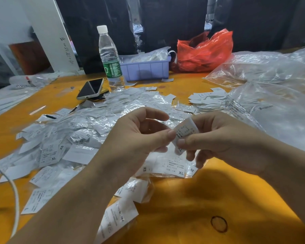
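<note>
Between both hands, above the orange table (192, 199), is a small white size label (185, 132) with printed text. My right hand (224, 141) pinches it between thumb and fingers. My left hand (139, 134) touches its left edge with the thumb tip, the index finger curled above. Beneath the hands lies a wide heap of similar labels in clear sleeves (81, 131), marked XS, XL and M.
A water bottle (110, 57), a phone (91, 88), a lilac plastic tray (145, 68) and a red plastic bag (204, 50) stand at the back. Large clear plastic bags (271, 81) fill the right side. A smaller label stack (208, 98) lies mid-right. A white cable (14, 191) runs at the left.
</note>
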Tool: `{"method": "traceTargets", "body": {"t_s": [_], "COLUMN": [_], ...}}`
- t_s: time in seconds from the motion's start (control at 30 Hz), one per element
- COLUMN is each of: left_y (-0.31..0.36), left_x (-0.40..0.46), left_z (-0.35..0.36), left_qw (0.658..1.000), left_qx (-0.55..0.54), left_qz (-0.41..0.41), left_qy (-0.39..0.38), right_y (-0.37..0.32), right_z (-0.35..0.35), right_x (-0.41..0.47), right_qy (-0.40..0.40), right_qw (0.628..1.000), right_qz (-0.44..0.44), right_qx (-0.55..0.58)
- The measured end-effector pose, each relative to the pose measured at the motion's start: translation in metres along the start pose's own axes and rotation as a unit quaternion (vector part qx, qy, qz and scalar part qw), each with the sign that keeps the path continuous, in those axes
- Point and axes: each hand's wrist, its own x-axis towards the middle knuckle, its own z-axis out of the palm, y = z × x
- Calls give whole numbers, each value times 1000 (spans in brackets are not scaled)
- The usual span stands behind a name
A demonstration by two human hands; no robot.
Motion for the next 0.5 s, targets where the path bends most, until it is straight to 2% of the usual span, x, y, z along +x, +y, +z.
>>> {"method": "traceTargets", "body": {"t_s": [0.1,0.3,0.5], "left_y": [0,5,5], "left_x": [0,2,1], "left_z": [2,-10,-10], "left_qw": [1000,997,999], "left_qx": [6,-3,33], "left_qz": [-2,-71,-41], "left_qy": [-1,-9,7], "right_y": [2,1,-3], "right_z": [3,-5,-9], "right_x": [1,2,0], "right_qy": [7,66,72], "right_qw": [1000,997,995], "right_qz": [5,2,10], "right_qx": [13,48,73]}}
